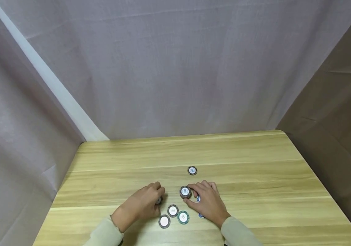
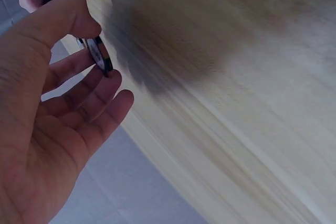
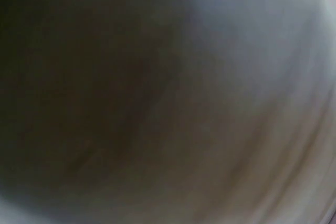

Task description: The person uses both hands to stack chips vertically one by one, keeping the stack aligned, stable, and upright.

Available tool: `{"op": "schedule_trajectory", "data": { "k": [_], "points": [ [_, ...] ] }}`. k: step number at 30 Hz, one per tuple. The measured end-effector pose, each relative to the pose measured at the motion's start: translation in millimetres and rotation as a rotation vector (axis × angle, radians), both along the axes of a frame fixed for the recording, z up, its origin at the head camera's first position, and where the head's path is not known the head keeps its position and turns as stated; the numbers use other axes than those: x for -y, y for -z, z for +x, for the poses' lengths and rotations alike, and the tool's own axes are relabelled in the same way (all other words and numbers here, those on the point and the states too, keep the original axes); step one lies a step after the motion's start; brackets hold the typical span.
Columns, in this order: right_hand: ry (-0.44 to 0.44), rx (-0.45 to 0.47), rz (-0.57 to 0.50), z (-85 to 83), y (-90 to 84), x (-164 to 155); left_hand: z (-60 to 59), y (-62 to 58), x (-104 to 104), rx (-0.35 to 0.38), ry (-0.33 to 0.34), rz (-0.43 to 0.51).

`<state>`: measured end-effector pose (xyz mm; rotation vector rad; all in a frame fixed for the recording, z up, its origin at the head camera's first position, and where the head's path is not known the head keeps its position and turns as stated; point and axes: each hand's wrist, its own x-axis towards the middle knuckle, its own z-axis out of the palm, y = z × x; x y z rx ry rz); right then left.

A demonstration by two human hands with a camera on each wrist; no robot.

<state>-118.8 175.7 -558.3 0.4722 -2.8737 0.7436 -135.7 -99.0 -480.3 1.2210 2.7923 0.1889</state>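
Left grip (image 1: 144,201) pinches one dark-rimmed chip (image 2: 100,55) on edge between thumb and fingertips, just above the wooden bench (image 1: 255,177); right grip (image 1: 207,201) has its thumb and fingers curled round a small stack of chips (image 1: 185,192) standing on the bench between the two hands. Three more chips lie flat near the wrists, a brown one (image 1: 173,210), a green one (image 1: 183,217) and a grey one (image 1: 164,221), touching or almost touching each other. One single chip (image 1: 192,170) lies apart, farther from the person; the right wrist view is only blur.
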Motion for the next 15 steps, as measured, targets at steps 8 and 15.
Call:
{"op": "schedule_trajectory", "data": {
  "k": [8, 15],
  "points": [
    [-0.004, -0.006, 0.002, 0.0, 0.8, -0.2, -3.4, -2.6, -8.3, -0.034, 0.037, 0.025],
    [-0.008, -0.067, -0.004, 0.4, 0.9, -1.2, -6.1, -4.0, -18.5, -0.063, 0.052, 0.052]
  ]
}}
